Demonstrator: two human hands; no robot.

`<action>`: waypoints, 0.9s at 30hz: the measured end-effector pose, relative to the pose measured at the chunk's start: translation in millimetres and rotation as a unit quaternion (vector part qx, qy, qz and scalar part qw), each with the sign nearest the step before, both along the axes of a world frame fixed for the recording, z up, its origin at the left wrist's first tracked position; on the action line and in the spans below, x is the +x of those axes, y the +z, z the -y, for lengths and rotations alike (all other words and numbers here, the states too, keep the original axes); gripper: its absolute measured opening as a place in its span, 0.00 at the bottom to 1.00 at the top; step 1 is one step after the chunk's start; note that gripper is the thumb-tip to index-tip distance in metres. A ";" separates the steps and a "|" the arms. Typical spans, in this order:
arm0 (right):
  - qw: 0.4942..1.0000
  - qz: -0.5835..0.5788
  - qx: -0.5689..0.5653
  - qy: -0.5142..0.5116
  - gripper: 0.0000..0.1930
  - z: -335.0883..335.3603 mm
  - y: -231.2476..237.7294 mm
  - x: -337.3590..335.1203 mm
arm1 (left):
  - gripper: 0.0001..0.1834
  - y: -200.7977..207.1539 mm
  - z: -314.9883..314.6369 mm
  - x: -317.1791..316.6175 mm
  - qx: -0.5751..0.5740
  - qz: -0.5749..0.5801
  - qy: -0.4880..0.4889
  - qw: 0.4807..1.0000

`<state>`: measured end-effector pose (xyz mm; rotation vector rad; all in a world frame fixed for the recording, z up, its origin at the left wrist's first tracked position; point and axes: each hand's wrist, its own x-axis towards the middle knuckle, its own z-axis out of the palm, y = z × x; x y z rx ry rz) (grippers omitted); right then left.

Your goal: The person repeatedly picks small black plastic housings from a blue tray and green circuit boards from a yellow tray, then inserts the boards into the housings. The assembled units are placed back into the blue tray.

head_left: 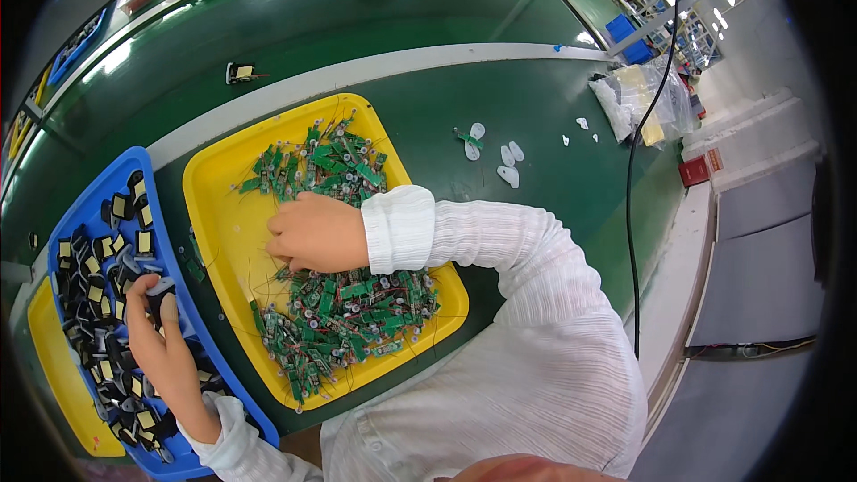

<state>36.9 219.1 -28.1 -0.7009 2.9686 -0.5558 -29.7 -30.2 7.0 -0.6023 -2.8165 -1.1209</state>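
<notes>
My left hand (pixel 161 339) is over a blue tray (pixel 201 312), fingers and thumb closed on a small black plastic housing with a grey end (pixel 162 288). Many similar black housings with pale yellow pads (pixel 94 295) fill that tray. Above a yellow tray (pixel 228 245), my right hand (pixel 314 232) has its fingers curled downward. Whatever may be between those fingertips is hidden. Small green circuit boards with thin wires (pixel 348 312) lie heaped in this tray, on both sides of my right hand.
One black housing (pixel 239 73) sits on the green belt beyond the pale rail. White oval plastic pieces (pixel 508 176) and a green board (pixel 469 139) lie to the right. Plastic bags (pixel 647 103) rest farther right, by a hanging black cable (pixel 630 214). Another yellow tray (pixel 62 375) is at far left.
</notes>
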 end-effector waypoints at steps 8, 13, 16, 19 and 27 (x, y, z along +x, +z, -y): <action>0.978 -0.096 -0.162 -0.089 0.05 -8.0 24.5 4.8 | 0.08 -3.3 -8.0 2.4 0.290 0.078 -0.045 0.953; 0.906 -0.126 -0.356 -0.191 0.05 -12.1 35.7 3.2 | 0.06 -4.8 -8.1 4.7 0.374 0.177 -0.030 0.910; 0.881 -0.146 -0.399 -0.209 0.06 -14.1 37.1 -4.2 | 0.06 -5.0 -10.9 5.4 0.413 0.190 0.000 0.890; 0.905 -0.110 -0.341 -0.230 0.07 -16.1 34.9 -13.3 | 0.07 -4.0 -6.3 6.0 0.396 0.195 0.003 0.897; 0.924 -0.192 -0.124 -0.308 0.10 -56.7 18.8 -33.7 | 0.20 1.0 -18.3 12.9 0.404 0.238 -0.009 0.883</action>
